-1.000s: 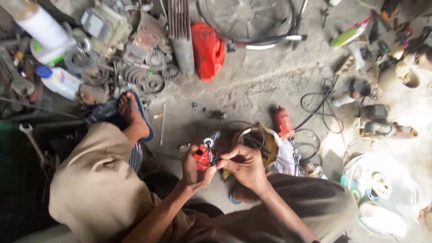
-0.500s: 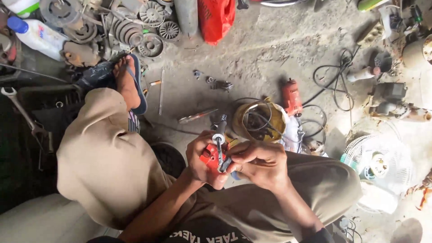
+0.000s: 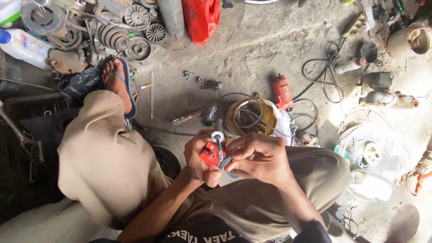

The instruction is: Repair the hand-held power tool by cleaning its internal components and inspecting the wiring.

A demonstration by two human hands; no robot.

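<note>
From the head view, our left hand (image 3: 198, 157) is clenched round a small red part (image 3: 209, 154) above our lap. Our right hand (image 3: 261, 157) pinches the screwdriver (image 3: 218, 141); its long axis runs far-to-near, handle toward the yellow container (image 3: 265, 114), beside the part's right edge.

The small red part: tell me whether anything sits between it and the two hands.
Nothing visible does. The left hand grips the small red part directly, and the right hand presses a grey-handled tool against it. Both hands touch their things above the lap.
</note>
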